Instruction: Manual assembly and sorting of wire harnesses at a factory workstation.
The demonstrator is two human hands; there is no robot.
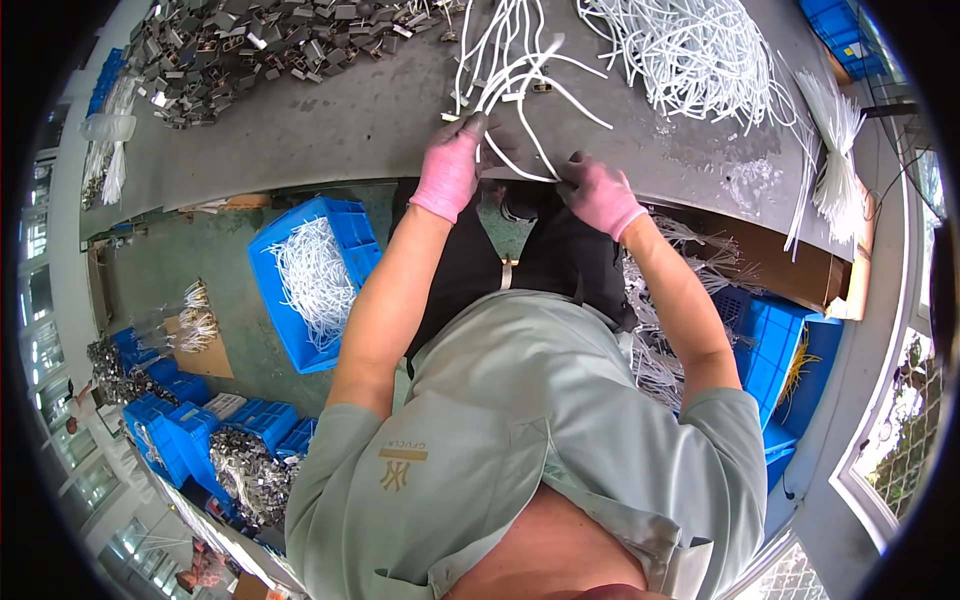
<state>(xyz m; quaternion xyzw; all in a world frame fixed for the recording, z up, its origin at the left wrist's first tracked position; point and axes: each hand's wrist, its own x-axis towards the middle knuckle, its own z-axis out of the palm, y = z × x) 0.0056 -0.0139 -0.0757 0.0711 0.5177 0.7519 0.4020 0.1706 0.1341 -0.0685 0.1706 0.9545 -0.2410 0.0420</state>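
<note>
Both my hands wear pink gloves with dark grey fingertips, at the near edge of the grey table. My left hand (pixel 450 168) is closed, its fingertips pinched on white wires (pixel 520 85) that fan out to the right and away from me. My right hand (pixel 600 192) has thumb and fingers closed on the end of one white wire (pixel 522 172), which curves across between the hands. Small pale tips show on some wires, one right beside my left fingertips. More loose white wires lie just beyond the hands.
A heap of small dark metal parts (pixel 270 50) covers the table's far left. A big pile of white wires (pixel 690 55) lies far right, with a tied wire bundle (pixel 840 165) at the right edge. Below left stands a blue crate (pixel 365 240) of white wires; another blue crate (pixel 772 345) stands right.
</note>
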